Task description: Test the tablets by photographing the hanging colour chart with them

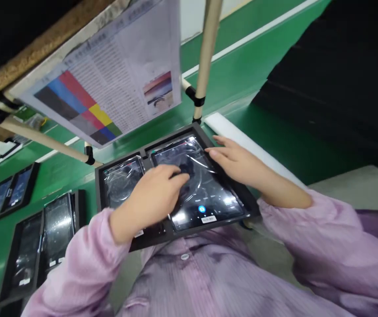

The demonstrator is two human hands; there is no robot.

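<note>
A black foam tray [256, 210] at the edge of the green bench holds two tablets under clear film. The larger tablet [215, 193] on the right is lit, with a blue round icon near its lower edge and a white label below. My left hand [157, 191] hovers over or touches its left side, thumb and forefinger apart; the other fingers are partly hidden. Beneath that hand and wrist, the smaller tablet [119, 178] is partly covered. My right hand [233, 158] lies at the larger tablet's upper right edge, fingers stretched and holding nothing.
More black trays with tablets [58, 224] lie to the left, another tray [9, 191] farther off. Above the bench hangs a printed sheet [122, 79] with colour blocks. A beige pipe post [208, 53] stands behind. A white strip [241, 136] runs along the right.
</note>
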